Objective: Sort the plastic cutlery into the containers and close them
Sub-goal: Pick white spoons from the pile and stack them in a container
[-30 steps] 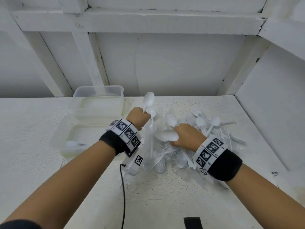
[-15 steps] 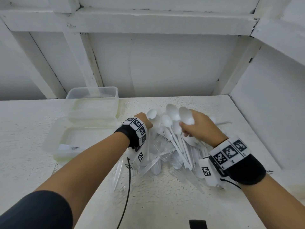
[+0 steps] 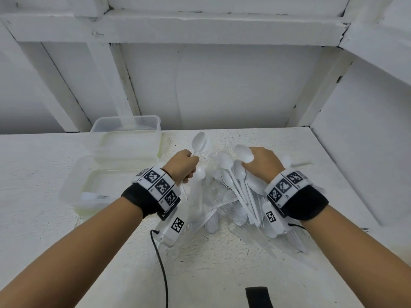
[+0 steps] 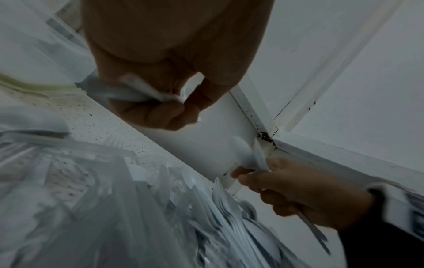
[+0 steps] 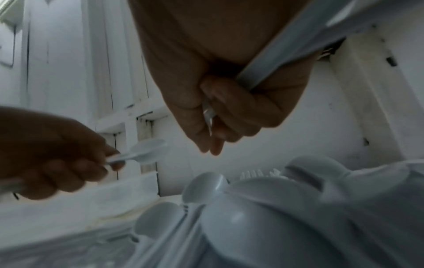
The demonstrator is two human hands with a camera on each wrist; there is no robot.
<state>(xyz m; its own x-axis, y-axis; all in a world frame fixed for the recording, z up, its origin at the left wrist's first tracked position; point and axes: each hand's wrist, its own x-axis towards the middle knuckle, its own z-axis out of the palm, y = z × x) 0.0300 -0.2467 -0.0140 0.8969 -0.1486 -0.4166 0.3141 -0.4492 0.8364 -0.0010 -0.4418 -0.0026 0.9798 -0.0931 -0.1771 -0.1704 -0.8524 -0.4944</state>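
Note:
A heap of white spoons and clear forks [image 3: 231,196] lies on the white table between my wrists. Above its left side my left hand [image 3: 184,165] grips white spoons [image 3: 200,142] by their handles, bowls pointing up; the left wrist view shows the fingers curled round the handles [image 4: 137,94]. My right hand [image 3: 261,162] hovers over the heap's right side and grips a white spoon [image 3: 243,153], whose handle [image 5: 275,59] runs through the fist in the right wrist view. A clear container [image 3: 73,187] stands open at the left, a second clear one [image 3: 124,125] behind it.
The table [image 3: 33,196] ends at a white back wall [image 3: 222,85] and a white side panel [image 3: 367,152] on the right. A black cable [image 3: 163,274] trails from my left wrist toward me. A black strap [image 3: 258,296] lies at the near edge.
My left hand has lifted its spoons back up from the heap. My right hand picked a spoon out of the heap, raised it and has drawn slightly right.

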